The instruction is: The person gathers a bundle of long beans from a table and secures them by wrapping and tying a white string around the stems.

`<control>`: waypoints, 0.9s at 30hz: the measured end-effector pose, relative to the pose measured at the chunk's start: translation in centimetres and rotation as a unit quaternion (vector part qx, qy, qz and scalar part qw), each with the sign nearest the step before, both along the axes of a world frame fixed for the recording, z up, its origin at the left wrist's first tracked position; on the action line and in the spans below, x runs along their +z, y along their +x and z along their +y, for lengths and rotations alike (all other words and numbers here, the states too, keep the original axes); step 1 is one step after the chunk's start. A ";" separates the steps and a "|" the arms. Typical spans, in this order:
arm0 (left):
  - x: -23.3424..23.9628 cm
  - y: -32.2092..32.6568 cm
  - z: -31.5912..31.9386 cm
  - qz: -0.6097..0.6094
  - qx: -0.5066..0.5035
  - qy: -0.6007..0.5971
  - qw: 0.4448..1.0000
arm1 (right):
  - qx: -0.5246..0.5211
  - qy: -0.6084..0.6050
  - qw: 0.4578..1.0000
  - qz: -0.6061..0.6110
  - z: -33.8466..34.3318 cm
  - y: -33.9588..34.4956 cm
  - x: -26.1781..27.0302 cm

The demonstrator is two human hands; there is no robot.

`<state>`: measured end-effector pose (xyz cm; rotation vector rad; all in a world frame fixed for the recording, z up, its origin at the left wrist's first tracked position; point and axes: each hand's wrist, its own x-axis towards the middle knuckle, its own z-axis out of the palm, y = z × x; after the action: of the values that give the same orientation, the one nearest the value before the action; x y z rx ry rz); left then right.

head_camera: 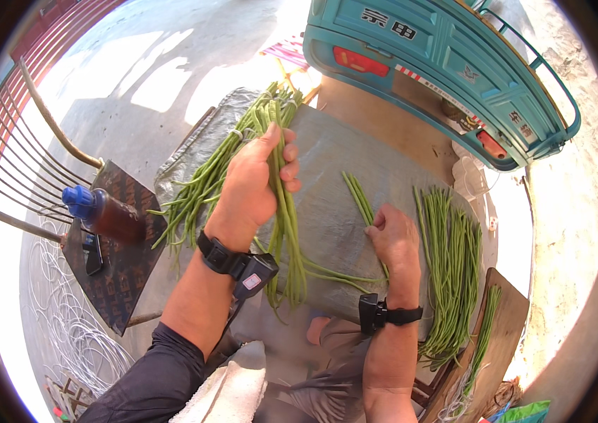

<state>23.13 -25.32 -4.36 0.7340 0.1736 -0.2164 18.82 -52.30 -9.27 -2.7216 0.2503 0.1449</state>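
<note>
My left hand [262,180] is closed around a bunch of long green yardlong beans [291,227], whose lower ends hang toward the table's near edge. Just beyond and to its left lie yardlong bean bundles [219,158] bound with pale ties. My right hand [395,235] pinches a few loose beans [358,193] lying on the grey sheet-covered table [325,153]; its fingertips are partly hidden. A couple of stray beans [338,275] stretch between the two hands. To the right, a wide row of loose beans [449,269] lies along the table's side.
A wooden board [508,309] at right carries more beans [484,333] and pale ties [457,404]. At left, a blue-capped bottle [114,214] and a phone [94,256] rest on a dark board [119,280]. A turquoise cargo vehicle [436,58] bearing writing stands beyond the table.
</note>
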 end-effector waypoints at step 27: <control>-0.8 -0.8 -2.1 0.011 -0.052 0.022 0.998 | -0.002 -0.074 0.997 -0.008 1.5 0.7 -0.2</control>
<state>22.31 -27.40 -5.16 0.7863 0.1624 -0.3208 19.48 -50.76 -9.44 -2.8684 0.2720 0.1059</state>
